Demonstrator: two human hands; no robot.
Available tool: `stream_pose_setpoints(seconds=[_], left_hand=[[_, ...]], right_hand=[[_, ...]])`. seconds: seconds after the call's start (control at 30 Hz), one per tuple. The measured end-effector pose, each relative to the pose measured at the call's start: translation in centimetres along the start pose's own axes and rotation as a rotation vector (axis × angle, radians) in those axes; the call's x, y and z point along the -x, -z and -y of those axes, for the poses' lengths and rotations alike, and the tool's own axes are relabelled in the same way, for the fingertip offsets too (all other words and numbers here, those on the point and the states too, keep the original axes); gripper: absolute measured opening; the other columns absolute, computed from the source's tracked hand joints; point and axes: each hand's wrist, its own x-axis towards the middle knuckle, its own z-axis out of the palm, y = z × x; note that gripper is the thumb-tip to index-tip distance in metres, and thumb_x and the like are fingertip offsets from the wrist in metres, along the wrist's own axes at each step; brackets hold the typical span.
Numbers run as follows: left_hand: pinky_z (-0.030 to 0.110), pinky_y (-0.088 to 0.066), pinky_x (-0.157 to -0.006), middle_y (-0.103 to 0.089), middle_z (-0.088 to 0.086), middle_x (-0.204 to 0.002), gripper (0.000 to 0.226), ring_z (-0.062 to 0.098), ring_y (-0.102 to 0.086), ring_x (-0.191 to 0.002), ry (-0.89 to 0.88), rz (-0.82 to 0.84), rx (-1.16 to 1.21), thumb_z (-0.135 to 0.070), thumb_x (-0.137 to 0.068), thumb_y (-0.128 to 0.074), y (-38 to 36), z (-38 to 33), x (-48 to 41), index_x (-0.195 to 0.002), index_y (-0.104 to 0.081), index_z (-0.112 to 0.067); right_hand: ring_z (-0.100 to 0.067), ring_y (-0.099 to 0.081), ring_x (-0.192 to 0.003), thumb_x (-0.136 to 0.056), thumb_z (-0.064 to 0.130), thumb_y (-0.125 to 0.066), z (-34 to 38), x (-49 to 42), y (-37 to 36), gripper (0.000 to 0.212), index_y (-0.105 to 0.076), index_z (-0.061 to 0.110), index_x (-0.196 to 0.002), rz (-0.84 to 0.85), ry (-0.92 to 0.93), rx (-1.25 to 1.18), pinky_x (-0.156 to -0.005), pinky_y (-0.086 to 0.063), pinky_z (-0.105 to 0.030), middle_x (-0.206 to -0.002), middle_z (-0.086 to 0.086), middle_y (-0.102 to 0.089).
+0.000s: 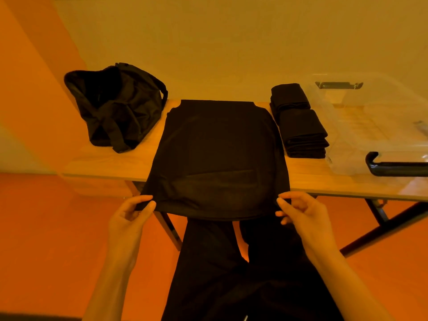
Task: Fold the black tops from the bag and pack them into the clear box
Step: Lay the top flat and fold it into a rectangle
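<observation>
A black top (217, 154) lies spread flat across the middle of the wooden table (111, 163), its near hem hanging over the front edge. My left hand (129, 218) pinches the hem's left corner. My right hand (303, 214) pinches the right corner. Left of the top sits the open black bag (115, 105), slumped. To the right, two piles of folded black tops (298, 121) stand next to the clear box (379, 126), which has black handles.
The table stands against a pale wall, on dark folding legs (379, 235). The clear box reaches past the frame's right side. My dark trousers (231, 269) fill the lower middle, above an orange floor.
</observation>
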Motion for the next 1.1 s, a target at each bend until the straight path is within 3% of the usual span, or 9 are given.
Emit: stream_pose_setpoints(seconds=[0.17,0.43,0.6,0.7,0.73,0.8,0.93,1.03,1.1], left_hand=[[0.023,-0.059,-0.082,-0.075,-0.003,-0.109,0.045,0.013,-0.071,-0.102,-0.051,-0.037,-0.021,-0.007,-0.072,-0.081,0.3,0.0,0.9,-0.113,-0.072,-0.025],[0.033,-0.056,-0.087,-0.073,-0.005,-0.106,0.04,0.018,-0.068,-0.101,-0.045,-0.081,-0.032,0.0,-0.082,-0.076,0.4,-0.1,0.4,-0.112,-0.072,-0.026],[0.018,-0.057,-0.083,-0.075,0.0,-0.107,0.029,0.011,-0.07,-0.105,-0.025,-0.133,0.017,-0.002,-0.087,-0.071,0.2,0.3,0.1,-0.113,-0.072,-0.015],[0.028,-0.055,-0.089,-0.072,0.01,-0.11,0.022,0.018,-0.068,-0.106,0.001,-0.17,-0.008,-0.005,-0.09,-0.071,0.3,0.8,-0.1,-0.106,-0.074,-0.018],[0.035,-0.054,-0.094,-0.071,0.012,-0.113,0.022,0.023,-0.067,-0.109,0.012,-0.17,-0.001,-0.004,-0.09,-0.071,0.5,1.0,-0.2,-0.106,-0.074,-0.018],[0.039,-0.052,-0.096,-0.071,0.012,-0.115,0.023,0.024,-0.066,-0.114,0.022,-0.166,0.001,-0.004,-0.089,-0.071,0.5,1.2,-0.1,-0.107,-0.074,-0.017],[0.023,-0.057,-0.085,-0.071,0.003,-0.113,0.028,0.014,-0.067,-0.111,-0.005,-0.188,-0.055,0.002,-0.087,-0.072,-0.1,1.1,0.1,-0.109,-0.071,-0.015],[0.034,-0.053,-0.095,-0.07,0.008,-0.116,0.024,0.02,-0.066,-0.115,0.025,-0.218,0.003,0.0,-0.091,-0.068,0.0,1.6,-0.2,-0.105,-0.072,-0.018],[0.036,-0.052,-0.096,-0.07,0.01,-0.116,0.02,0.022,-0.066,-0.115,0.043,-0.247,0.042,-0.003,-0.095,-0.065,-0.1,1.5,-0.3,-0.102,-0.073,-0.02]], right_hand=[[0.018,-0.062,-0.078,-0.078,0.012,-0.083,0.0,0.8,0.3,0.029,-0.072,0.027,-0.101,0.053,0.085,0.239,-0.061,-0.046,-0.001,-0.089,0.015,-0.068],[0.017,-0.059,-0.082,-0.08,0.008,-0.082,-0.1,0.8,0.6,0.037,-0.07,0.028,-0.109,0.038,0.228,0.423,-0.071,-0.048,-0.002,-0.088,0.018,-0.064],[0.002,-0.069,-0.084,-0.088,0.007,-0.073,-1.1,-0.1,1.2,0.033,-0.072,0.035,-0.106,0.0,0.248,0.394,-0.078,-0.057,-0.02,-0.086,0.019,-0.071],[0.003,-0.068,-0.076,-0.094,0.029,-0.064,-1.4,-0.1,1.1,0.01,-0.073,0.027,-0.099,-0.094,0.285,0.442,-0.063,-0.055,-0.023,-0.075,0.019,-0.069],[0.004,-0.067,-0.075,-0.095,0.035,-0.062,-1.4,-0.1,1.0,0.015,-0.072,0.025,-0.096,-0.112,0.295,0.463,-0.06,-0.052,-0.021,-0.073,0.019,-0.067],[0.005,-0.067,-0.073,-0.096,0.032,-0.06,-1.2,-0.1,0.9,0.011,-0.068,0.026,-0.091,-0.113,0.293,0.414,-0.059,-0.05,-0.016,-0.073,0.017,-0.067],[-0.009,-0.072,-0.068,-0.102,0.014,-0.053,-0.2,0.1,1.0,0.016,-0.061,0.026,-0.096,-0.041,0.193,0.123,-0.058,-0.054,-0.015,-0.082,0.008,-0.072],[-0.025,-0.075,-0.071,-0.105,0.004,-0.043,0.2,0.2,1.2,0.027,-0.06,0.025,-0.11,0.021,0.066,-0.09,-0.059,-0.06,-0.027,-0.086,-0.006,-0.069],[-0.031,-0.075,-0.076,-0.106,0.002,-0.038,0.5,0.4,1.5,0.032,-0.067,0.018,-0.109,0.056,0.007,-0.156,-0.062,-0.061,-0.029,-0.091,-0.012,-0.069]])
